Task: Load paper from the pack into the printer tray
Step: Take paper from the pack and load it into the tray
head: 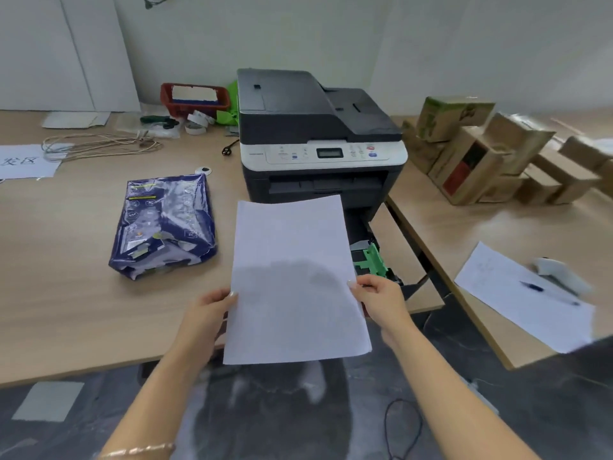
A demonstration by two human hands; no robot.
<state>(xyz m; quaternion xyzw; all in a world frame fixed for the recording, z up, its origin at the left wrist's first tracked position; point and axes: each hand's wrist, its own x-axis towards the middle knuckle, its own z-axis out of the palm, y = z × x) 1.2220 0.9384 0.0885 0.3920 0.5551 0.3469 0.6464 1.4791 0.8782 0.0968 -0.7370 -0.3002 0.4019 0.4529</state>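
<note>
Both hands hold a stack of white paper (292,277) flat in front of the printer (318,141). My left hand (212,310) grips its left edge and my right hand (378,297) grips its right edge. The sheets hover over the pulled-out printer tray (371,257), whose green guides show just right of the paper; most of the tray is hidden beneath. The opened blue paper pack (166,224) lies on the desk to the left, apart from both hands.
Cardboard boxes (481,151) are piled right of the printer. A sheet with a pen (530,293) lies on the right desk. A red basket (195,97), tape rolls, a cord and a power plug sit at the back left. Dark floor with a cable lies below.
</note>
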